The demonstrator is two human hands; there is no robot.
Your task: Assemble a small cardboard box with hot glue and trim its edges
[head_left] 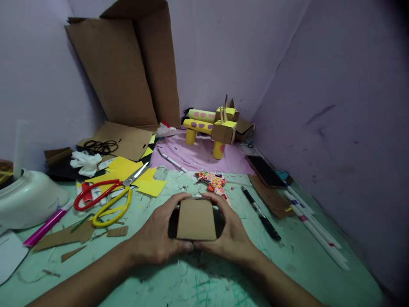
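Note:
Between my two hands is a small cardboard box (pixel 196 219), its plain brown top facing up and its far edge slightly rounded. My left hand (pixel 158 230) curves around its left side, with fingertips at the far edge and thumb at the near edge. On the other side, my right hand (pixel 235 232) grips it the same way, and the thumbs almost meet in front. The box's underside is hidden. Just beyond the hands lies a patterned red-and-white paper piece (pixel 213 181). Scissors (pixel 124 183) with red and yellow handles rest left of the left hand.
Two yellow spotted cardboard animals (pixel 200 124) stand at the back on pink cloth (pixel 179 149). To the right are a black pen (pixel 260 213), a phone (pixel 266 171) and white sticks (pixel 315 230). Yellow paper (pixel 153 186), cardboard scraps (pixel 70 234) and a white pot (pixel 35 198) occupy the left.

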